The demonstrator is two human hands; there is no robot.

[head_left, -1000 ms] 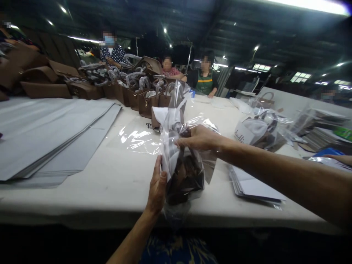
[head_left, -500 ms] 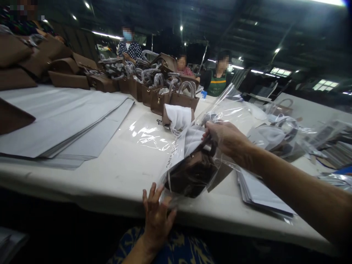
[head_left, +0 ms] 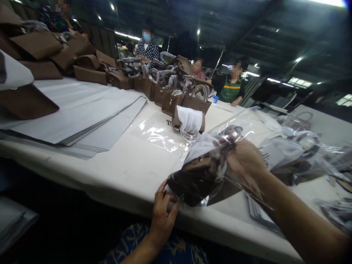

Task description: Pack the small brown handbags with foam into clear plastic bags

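Observation:
A small brown handbag [head_left: 196, 176] lies inside a clear plastic bag [head_left: 247, 126] at the near edge of the white table [head_left: 129, 165]. My right hand [head_left: 243, 157] is inside the plastic bag, closed on the handbag's handle end. At the table's edge my left hand [head_left: 163, 211] pinches the bottom corner of the plastic bag. White paper stuffing shows at the handbag's top.
A row of brown handbags [head_left: 170, 93] with wrapped handles runs across the table; the nearest has white paper [head_left: 189, 119] in it. Grey sheets [head_left: 82, 110] lie stacked at the left, a flat clear bag [head_left: 158, 134] in the middle, bagged handbags [head_left: 297, 150] at the right. Several people sit at the far side.
My right hand has gone deeper into the plastic bag with the handbag. The bag has tilted towards the right, and my left hand has closed on its bottom corner.

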